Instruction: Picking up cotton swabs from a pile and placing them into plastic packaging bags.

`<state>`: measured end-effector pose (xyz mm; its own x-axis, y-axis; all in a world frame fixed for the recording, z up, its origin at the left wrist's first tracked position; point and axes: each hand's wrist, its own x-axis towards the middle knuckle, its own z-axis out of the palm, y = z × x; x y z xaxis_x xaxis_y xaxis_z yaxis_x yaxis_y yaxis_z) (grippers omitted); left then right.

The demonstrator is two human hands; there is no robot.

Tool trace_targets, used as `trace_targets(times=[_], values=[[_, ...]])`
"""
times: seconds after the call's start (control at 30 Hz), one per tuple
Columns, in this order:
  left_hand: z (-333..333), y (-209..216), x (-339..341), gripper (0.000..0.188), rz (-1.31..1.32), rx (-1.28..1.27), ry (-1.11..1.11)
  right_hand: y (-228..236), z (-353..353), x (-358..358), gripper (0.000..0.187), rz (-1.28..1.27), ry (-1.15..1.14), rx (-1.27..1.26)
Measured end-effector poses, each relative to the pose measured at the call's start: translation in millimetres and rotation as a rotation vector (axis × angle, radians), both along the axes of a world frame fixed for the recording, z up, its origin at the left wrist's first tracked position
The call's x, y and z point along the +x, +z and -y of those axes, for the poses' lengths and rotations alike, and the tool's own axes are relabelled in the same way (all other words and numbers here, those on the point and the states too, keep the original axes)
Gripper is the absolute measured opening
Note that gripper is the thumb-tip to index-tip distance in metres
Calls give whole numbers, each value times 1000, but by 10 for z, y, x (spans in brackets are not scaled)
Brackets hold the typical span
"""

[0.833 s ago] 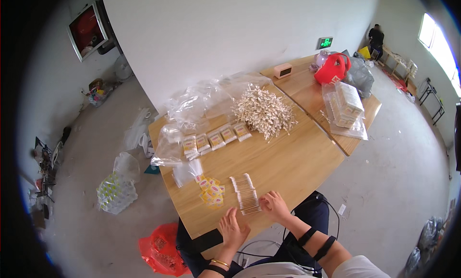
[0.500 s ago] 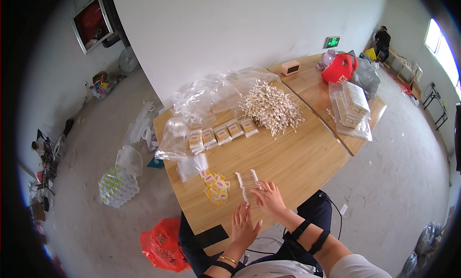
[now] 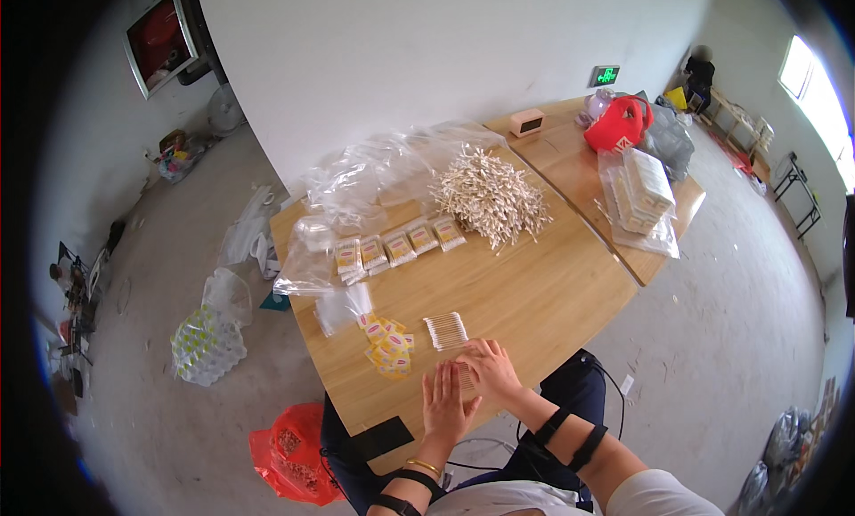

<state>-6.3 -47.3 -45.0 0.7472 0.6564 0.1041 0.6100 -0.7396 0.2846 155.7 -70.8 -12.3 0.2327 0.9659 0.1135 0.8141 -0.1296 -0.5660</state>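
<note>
A short row of cotton swabs lies side by side on the wooden table. Closer to me, a second batch of swabs sits between my hands, partly covered by them. My left hand rests flat at its left side, fingers stretched out. From the right, my right hand reaches over the batch with its fingers slightly bent and touching the swabs. To the left is a loose pile of yellow-and-white paper cards, with clear small bags beyond it.
A big heap of loose swabs lies toward the back. Left of it stand several filled packs before crumpled clear plastic. At the right are stacked packages and a red bag. A black flat object lies at the near edge.
The single long row of swabs is now split: my right hand has drawn the nearer part toward me, leaving a gap. My left hand has come up beside that part. The view has shifted slightly.
</note>
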Motion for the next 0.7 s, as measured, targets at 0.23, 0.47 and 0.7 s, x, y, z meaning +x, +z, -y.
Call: trace_targets(times=[0.23,0.47,0.7], values=[[20,-5,-42,89,-12,-22,5,32,298,113,48,-25,-40,5],[7,-6,-64,86,-30,-30,4,47,411,20,49,86,55,56],[29,-32,-51,84,3,38,-4,80,116,65,45,171,0,39]])
